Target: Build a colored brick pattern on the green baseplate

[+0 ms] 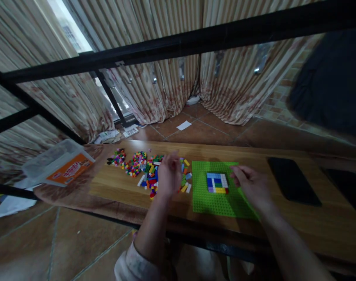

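My left hand hovers over a spread of loose toy bricks in many colours. Motion smears its fingers, so whether they hold anything does not show. On the right, my right hand is above the right part of a green baseplate, its fingertips pressed together. Anything between them is too small or hidden to make out. Left of those fingertips, a small square build of bricks in blue, white, green, purple, yellow and red sits on the baseplate.
Piles of smaller bricks lie farther left on the wooden board. A clear plastic box with an orange label stands at the left end. To the right lies a dark flat slab. A black metal bar crosses above.
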The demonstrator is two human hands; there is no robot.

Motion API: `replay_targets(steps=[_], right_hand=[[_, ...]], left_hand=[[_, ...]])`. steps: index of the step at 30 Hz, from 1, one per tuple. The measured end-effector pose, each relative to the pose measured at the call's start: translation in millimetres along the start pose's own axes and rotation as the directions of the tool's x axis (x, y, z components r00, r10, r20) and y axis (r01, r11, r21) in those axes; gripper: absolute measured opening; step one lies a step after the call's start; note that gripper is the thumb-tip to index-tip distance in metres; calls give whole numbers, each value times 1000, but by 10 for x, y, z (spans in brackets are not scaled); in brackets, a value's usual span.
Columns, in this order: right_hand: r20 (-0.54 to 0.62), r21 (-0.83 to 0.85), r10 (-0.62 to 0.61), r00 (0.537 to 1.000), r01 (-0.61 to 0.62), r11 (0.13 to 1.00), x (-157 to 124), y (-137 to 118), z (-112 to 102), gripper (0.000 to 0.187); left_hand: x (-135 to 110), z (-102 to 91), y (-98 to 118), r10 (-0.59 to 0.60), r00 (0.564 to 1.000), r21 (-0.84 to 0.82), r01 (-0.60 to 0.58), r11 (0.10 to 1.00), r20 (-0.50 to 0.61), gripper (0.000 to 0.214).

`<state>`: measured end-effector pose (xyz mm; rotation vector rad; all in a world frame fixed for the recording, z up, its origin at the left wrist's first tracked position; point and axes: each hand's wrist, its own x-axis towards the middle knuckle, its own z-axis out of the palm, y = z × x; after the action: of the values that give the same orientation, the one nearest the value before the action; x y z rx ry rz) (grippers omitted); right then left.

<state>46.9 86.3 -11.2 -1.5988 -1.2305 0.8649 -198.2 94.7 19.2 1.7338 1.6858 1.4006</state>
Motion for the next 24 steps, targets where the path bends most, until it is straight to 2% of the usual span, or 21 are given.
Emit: replay_targets(steps=[2, 4, 6, 8, 11, 13, 19, 24], right_hand=[[25, -33, -65, 998, 66, 997, -56, -31, 90, 36], [79, -69, -136, 987, 142, 987, -143, -61, 208, 33], [156, -112, -213, 964, 232, 966, -253, -98, 340, 30], [250, -153, -303, 920, 346, 926, -364, -137, 470, 26], [378, -210, -389, 840, 487, 848, -485, -170, 637, 23], [419, -248, -392, 819, 518, 818, -514, -162, 723, 23], [385, -344, -365, 848, 499, 796, -445, -91, 899, 30], [387, -408, -391, 835, 535, 740, -421, -118, 1031, 32]], left_hand=[[114, -181, -69, -150, 976, -168, 123, 978, -160, 34], [179, -316, -102, -301, 922, -361, 202, 910, -243, 35], [198, -401, -101, -420, 873, -523, 245, 816, -246, 36], [185, -447, -81, -490, 845, -625, 268, 734, -213, 37], [149, -486, -55, -520, 832, -683, 267, 680, -192, 37], [128, -518, -50, -524, 832, -699, 266, 664, -181, 35], [88, -699, -64, -528, 830, -752, 229, 618, -181, 33], [76, -791, -60, -554, 815, -809, 207, 550, -168, 32]])
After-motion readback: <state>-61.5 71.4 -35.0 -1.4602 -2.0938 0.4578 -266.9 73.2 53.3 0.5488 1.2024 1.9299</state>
